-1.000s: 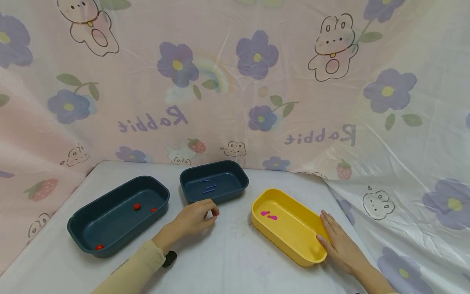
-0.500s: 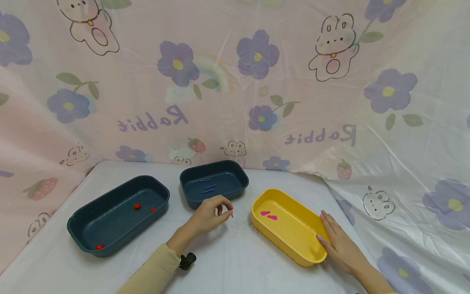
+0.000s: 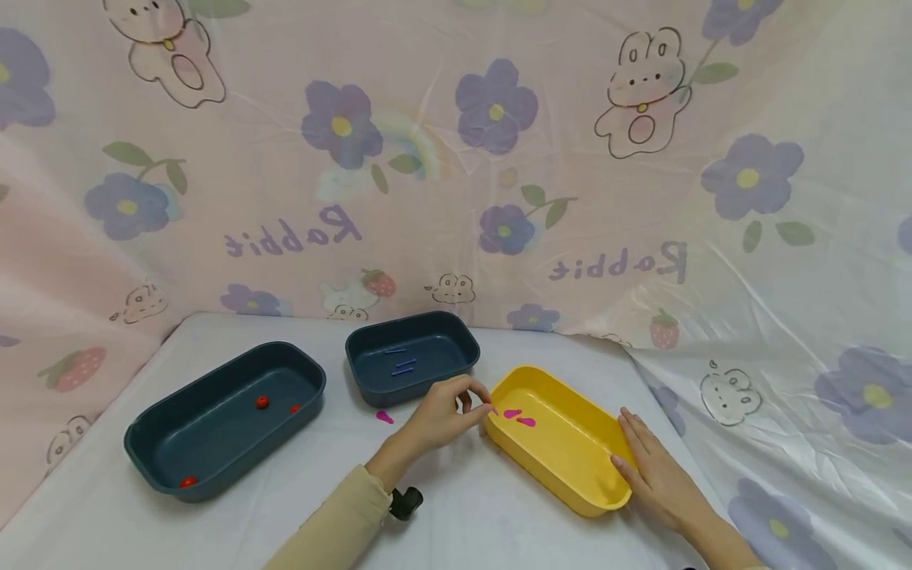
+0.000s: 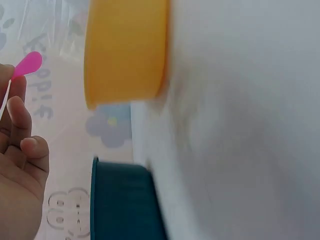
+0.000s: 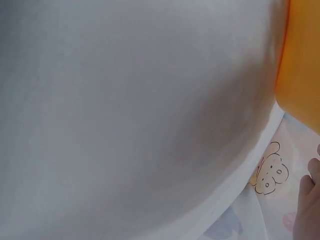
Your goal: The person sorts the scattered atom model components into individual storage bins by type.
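Note:
My left hand (image 3: 442, 416) pinches a small pink teardrop-shaped piece (image 4: 28, 64) between thumb and fingertips, over the left rim of the yellow tray (image 3: 563, 483). Inside that tray lie two similar pink pieces (image 3: 526, 422), close to its left end. Another loose pink piece (image 3: 385, 416) lies on the white table behind the left wrist. My right hand (image 3: 655, 475) rests against the tray's right end with its fingers extended. In the right wrist view only part of the right hand (image 5: 309, 200) shows, at the edge.
A dark teal tray (image 3: 214, 388) with three red round pieces (image 3: 262, 402) stands at the left. The smaller dark blue tray (image 3: 420, 388), at the back middle, holds three thin blue sticks (image 3: 404, 362). A printed curtain (image 3: 427, 158) hangs behind the table.
My left hand has moved right, from in front of the dark blue tray to the yellow tray's rim, uncovering the loose pink piece on the table. My right hand stays against the yellow tray.

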Demonstrator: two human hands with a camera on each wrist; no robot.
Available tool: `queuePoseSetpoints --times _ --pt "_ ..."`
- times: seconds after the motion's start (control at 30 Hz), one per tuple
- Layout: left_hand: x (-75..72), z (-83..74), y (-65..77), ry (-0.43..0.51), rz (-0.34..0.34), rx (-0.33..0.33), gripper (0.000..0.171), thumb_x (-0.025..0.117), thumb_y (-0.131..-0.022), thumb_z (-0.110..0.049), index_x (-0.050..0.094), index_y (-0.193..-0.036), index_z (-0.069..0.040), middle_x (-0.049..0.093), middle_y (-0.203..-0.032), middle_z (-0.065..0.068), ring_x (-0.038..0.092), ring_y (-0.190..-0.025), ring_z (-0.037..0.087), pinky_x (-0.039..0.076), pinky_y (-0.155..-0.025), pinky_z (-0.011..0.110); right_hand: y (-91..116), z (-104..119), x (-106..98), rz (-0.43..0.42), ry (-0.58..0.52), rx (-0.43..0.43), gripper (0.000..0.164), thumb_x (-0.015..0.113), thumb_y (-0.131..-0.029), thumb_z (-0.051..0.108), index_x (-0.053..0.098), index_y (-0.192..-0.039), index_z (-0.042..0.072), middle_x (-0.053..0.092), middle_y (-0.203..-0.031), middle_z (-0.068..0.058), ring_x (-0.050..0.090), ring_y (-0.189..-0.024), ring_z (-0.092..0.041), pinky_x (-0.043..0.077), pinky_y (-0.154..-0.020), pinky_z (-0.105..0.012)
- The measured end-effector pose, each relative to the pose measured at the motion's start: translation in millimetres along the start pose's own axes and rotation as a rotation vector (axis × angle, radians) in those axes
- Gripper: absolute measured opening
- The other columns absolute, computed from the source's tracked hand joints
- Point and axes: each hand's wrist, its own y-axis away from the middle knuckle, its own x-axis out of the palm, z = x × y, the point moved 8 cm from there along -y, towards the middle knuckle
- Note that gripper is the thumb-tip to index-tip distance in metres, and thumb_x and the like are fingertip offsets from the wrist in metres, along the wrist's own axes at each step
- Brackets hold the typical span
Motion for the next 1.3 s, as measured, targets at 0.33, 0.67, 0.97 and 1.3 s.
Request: queuePoseSetpoints --times 0.33,0.67,0.97,1.3 --pt "35.2 -2.2 -22.7 0.044 0.062 -0.04 0.008 0.077 -0.095 -0.016 0.073 -0.101 -0.015 0.069 -0.093 -0.008 0.054 -0.075 0.007 0.044 -0.059 0.017 -0.8 -0.1 0.2 -0.002 0.008 -0.006 0.068 0.057 -0.106 0.029 0.033 -0.159 -0.006 0.031 -0.167 -0.022 0.024 -0.157 -0.034 -0.004 -0.119 -0.01" --pt "62.2 0.7 -40.7 0.046 0.115 -0.052 0.008 0.082 -0.089 -0.01 0.074 -0.092 -0.012 0.069 -0.086 -0.004 0.052 -0.069 0.004 0.04 -0.056 0.016 -1.2 0.0 -0.2 0.002 0.013 0.002 0.067 0.057 -0.107 0.03 0.034 -0.158 -0.007 0.03 -0.167 -0.022 0.025 -0.156 -0.036 -0.004 -0.118 -0.01" --pt "84.3 5.8 -53.6 -0.075 0.208 -0.029 0.012 0.082 -0.086 -0.013 0.074 -0.091 -0.019 0.057 -0.07 -0.008 0.047 -0.061 0.003 0.038 -0.054 0.016 -1.6 -2.0 -0.2 -0.003 0.018 -0.003 0.069 0.056 -0.107 0.03 0.03 -0.161 -0.004 0.027 -0.169 -0.018 0.027 -0.155 -0.04 -0.005 -0.12 -0.012" --pt "94.4 6.6 -63.3 -0.133 0.223 -0.062 0.01 0.082 -0.088 -0.015 0.075 -0.093 -0.02 0.064 -0.079 -0.003 0.049 -0.066 0.004 0.04 -0.056 0.016 -1.6 3.1 -3.4 -0.032 0.009 -0.034 0.069 0.06 -0.104 0.027 0.033 -0.159 -0.006 0.031 -0.167 -0.021 0.03 -0.153 -0.04 -0.001 -0.12 -0.011"
